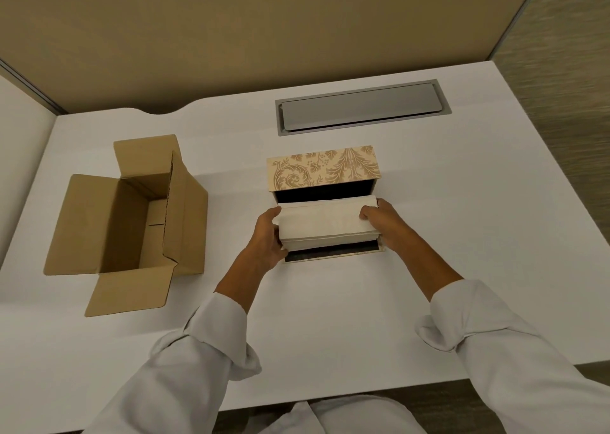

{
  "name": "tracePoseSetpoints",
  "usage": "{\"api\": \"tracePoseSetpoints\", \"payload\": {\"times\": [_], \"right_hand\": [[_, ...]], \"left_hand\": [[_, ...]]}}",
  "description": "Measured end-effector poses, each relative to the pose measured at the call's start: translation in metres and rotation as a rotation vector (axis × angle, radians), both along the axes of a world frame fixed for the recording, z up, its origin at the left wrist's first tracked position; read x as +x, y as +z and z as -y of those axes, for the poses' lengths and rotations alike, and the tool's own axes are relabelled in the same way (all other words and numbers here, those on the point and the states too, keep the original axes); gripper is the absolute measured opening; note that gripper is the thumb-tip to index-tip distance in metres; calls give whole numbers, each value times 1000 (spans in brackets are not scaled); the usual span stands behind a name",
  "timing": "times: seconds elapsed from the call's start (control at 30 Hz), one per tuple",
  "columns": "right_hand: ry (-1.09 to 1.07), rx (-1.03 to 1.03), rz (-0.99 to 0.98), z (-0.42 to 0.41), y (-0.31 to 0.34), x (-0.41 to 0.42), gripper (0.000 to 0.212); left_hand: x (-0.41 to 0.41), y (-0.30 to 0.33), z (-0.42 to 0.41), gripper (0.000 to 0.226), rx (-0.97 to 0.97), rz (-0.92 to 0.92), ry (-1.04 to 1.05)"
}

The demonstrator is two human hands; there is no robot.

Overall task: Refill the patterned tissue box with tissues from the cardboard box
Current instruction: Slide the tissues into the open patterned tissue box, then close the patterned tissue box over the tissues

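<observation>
tissues (325, 222) sit in a thick white stack between our two hands, just above the open patterned tissue box (325, 169). our left hand (268, 235) closes its grip on the stack's left end, thumb on top and fingers curled under the near edge. our right hand (384, 224) does the same on the right end, fingertips pressed onto the top sheet. both grips are closed on the stack, one at each end.

the patterned tissue box rests on the white tabletop (330, 318), a little right of the middle. its floral lid stands raised at the far side, and we see the dark inside behind the stack and a dark strip in front of it. we cannot tell whether the bottom of the stack already touches the floor of the box.

the cardboard box (132, 216) stands well apart to the left on the same tabletop, flaps spread open, and what we see of its inside shows only bare brown walls.

beyond the patterned box a grey cable hatch (359, 107) lies set into the tabletop, shut. a tan partition (264, 31) rises behind the tabletop. our rolled white sleeves (478, 318) bunch below both wrists.
</observation>
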State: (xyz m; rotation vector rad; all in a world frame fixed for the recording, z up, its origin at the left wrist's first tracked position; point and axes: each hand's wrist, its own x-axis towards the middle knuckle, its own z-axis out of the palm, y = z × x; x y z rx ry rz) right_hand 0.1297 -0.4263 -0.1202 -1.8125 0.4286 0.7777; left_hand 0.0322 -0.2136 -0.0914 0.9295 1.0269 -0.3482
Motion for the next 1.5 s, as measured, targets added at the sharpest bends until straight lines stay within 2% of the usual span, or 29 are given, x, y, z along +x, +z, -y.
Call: {"api": "tracePoseSetpoints", "payload": {"times": [0.07, 0.13, 0.17, 0.23, 0.3, 0.33, 0.4, 0.47, 0.53, 0.6, 0.67, 0.73, 0.87, 0.97, 1.13, 1.23, 1.5], "right_hand": [[-13, -22, -23, 1, 1, 0, 55], [-45, -127, 63, 5, 7, -2, 65], [-70, -188, 186, 7, 15, -3, 63], [-35, -320, 580, 8, 32, 3, 51], [139, -406, 913, 1, 51, 22, 40], [268, -407, 997, -8, 63, 36, 37], [539, -418, 1027, -33, 84, 63, 37], [784, -488, 969, -63, 95, 84, 44], [991, -577, 814, -88, 91, 99, 56], [1155, -664, 616, -102, 79, 105, 67], [1244, -667, 515, -104, 68, 106, 71], [1242, -633, 515, -103, 61, 105, 73], [1283, -581, 478, -105, 60, 107, 90], [1311, -563, 407, -106, 60, 108, 78], [1296, -346, -17, -111, 59, 101, 64], [1266, -343, -186, -116, 57, 97, 86], [1198, -401, -186, -120, 64, 84, 72]], "left_hand": [[-1, 0, 2, 57, 166, -32, -104], [-7, -3, 5, 60, 514, -19, -279], [-12, -5, 6, 58, 710, 42, -328], [-24, -4, 10, 47, 1067, 239, -353], [-32, -2, 18, 34, 1334, 427, -457], [-34, -2, 25, 32, 1424, 505, -558], [-33, -7, 42, 39, 1526, 618, -788], [-27, -13, 59, 51, 1542, 614, -981], [-19, -17, 72, 60, 1513, 510, -1140], [-12, -23, 77, 65, 1476, 366, -1249], [-9, -29, 78, 66, 1469, 275, -1318], [-10, -33, 77, 65, 1482, 257, -1339], [-11, -36, 76, 67, 1472, 275, -1313], [-14, -37, 79, 67, 1477, 268, -1271], [-17, -45, 80, 66, 1482, 285, -1226], [-17, -46, 82, 62, 1447, 267, -1227], [-28, -47, 80, 67, 1484, 295, -1201]]}}
